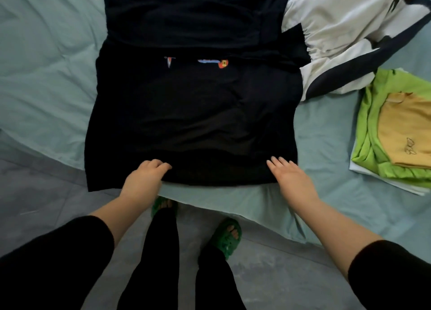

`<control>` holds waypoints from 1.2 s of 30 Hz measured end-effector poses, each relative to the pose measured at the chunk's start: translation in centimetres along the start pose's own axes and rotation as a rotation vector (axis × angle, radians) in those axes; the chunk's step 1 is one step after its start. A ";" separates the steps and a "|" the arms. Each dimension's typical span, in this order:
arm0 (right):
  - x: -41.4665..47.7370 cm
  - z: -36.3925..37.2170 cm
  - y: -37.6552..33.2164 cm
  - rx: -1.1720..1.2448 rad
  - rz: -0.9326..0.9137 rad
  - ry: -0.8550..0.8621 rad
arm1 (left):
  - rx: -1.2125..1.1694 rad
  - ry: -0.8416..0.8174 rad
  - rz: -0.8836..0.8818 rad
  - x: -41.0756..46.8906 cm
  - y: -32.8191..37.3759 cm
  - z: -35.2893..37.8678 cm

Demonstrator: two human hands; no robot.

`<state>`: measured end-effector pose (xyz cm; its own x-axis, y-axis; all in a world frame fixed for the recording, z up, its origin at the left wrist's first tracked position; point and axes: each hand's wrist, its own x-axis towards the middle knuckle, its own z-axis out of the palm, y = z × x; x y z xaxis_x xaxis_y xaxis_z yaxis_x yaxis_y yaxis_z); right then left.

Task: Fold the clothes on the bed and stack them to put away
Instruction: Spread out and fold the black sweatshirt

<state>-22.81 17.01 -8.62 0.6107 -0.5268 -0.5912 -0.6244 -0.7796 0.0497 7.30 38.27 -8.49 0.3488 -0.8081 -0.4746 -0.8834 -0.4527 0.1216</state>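
Observation:
A black T-shirt [193,113] with a small coloured print lies spread on the pale green bed sheet [46,64], its top part folded over. My left hand [145,176] curls its fingers around the shirt's bottom hem near the bed's edge. My right hand [291,176] rests flat with fingers apart on the hem's right part. At the right sits a folded stack: a mustard garment [405,127] on top of a lime green one [373,146], with a white piece underneath.
A white and navy garment [345,41] lies crumpled at the back right, touching the black shirt. The bed's edge runs diagonally in front of me; my legs and green slippers [227,237] stand on the grey floor below.

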 end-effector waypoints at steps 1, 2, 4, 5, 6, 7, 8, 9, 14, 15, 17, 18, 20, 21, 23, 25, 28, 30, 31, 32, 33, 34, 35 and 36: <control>-0.2 -0.2 -0.1 0.001 0.003 -0.028 | -0.009 -0.018 -0.020 -0.2 0.0 -0.3; -0.5 -0.4 -0.4 0.007 -0.002 -0.048 | 0.001 -0.043 -0.030 -0.4 0.2 -0.7; -1.6 -0.9 -0.8 0.022 -0.017 -0.040 | 0.028 -0.065 -0.022 -1.3 0.8 -1.3; -2.3 -1.1 -0.7 0.027 -0.028 -0.014 | 0.026 -0.065 -0.014 -1.9 1.0 -1.7; -3.2 -1.2 -0.3 0.027 -0.037 0.006 | 0.020 -0.064 -0.009 -2.4 1.1 -1.9; -3.9 -1.2 0.2 0.025 -0.041 0.001 | 0.018 -0.068 -0.004 -2.9 1.2 -2.2; -4.6 -1.3 0.7 0.029 -0.039 -0.023 | 0.028 -0.083 0.003 -3.2 1.4 -2.5; -5.0 -1.3 1.1 0.036 -0.036 -0.048 | 0.048 -0.103 0.010 -3.5 1.7 -2.8; -5.1 -1.5 1.6 0.064 -0.045 -0.086 | 0.047 -0.141 -0.052 -4.0 3.1 -3.3; -4.9 -1.5 1.6 0.089 -0.042 -0.101 | 0.045 -0.156 -0.068 -4.0 3.0 -3.3; -4.5 -2.0 1.8 0.142 -0.038 -0.130 | 0.045 -0.190 -0.111 -4.1 2.7 -3.9; -4.3 -2.4 1.8 0.162 -0.034 -0.142 | 0.043 -0.198 -0.139 -4.2 2.4 -4.3; -4.0 -3.2 2.2 0.196 -0.004 -0.149 | 0.049 -0.202 -0.192 -4.0 1.4 -5.3; -4.0 -3.5 2.5 0.223 0.028 -0.145 | 0.049 -0.207 -0.214 -3.9 0.8 -5.9; -3.8 -4.3 3.0 0.283 0.094 -0.136 | 0.021 -0.217 -0.241 -3.3 -0.2 -6.9; -3.1 -5.2 3.1 0.357 0.136 -0.136 | -0.038 -0.204 -0.247 -2.4 -0.8 -7.8; -1.4 -6.2 2.9 0.484 0.191 -0.084 | -0.095 -0.118 -0.215 -0.5 -1.2 -8.6; -0.3 -7.1 2.7 0.486 0.227 -0.036 | -0.069 -0.043 -0.164 1.1 -1.8 -9.4; 0.3 -7.5 2.7 0.466 0.242 -0.009 | -0.043 -0.009 -0.137 2.1 -2.1 -9.8; 0.9 -8.0 2.8 0.444 0.253 0.021 | -0.015 0.020 -0.107 3.0 -2.4 -10.3; 1.5 -8.5 2.8 0.423 0.257 0.051 | 0.011 0.043 -0.072 4.1 -2.7 -10.8; 2.2 -9.1 2.8 0.403 0.257 0.076 | 0.029 0.059 -0.035 5.1 -3.0 -11.3; 2.9 -9.7 2.7 0.386 0.255 0.095 | 0.038 0.069 0.002 6.2 -3.4 -11.9; 3.6 -10.3 2.5 0.375 0.252 0.106 | 0.039 0.072 0.035 7.2 -3.7 -12.4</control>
<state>-17.12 9.68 -2.35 0.4516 -0.7310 -0.5115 -0.8808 -0.4566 -0.1252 16.97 29.41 -1.55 0.3375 -0.8491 -0.4064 -0.9066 -0.4094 0.1024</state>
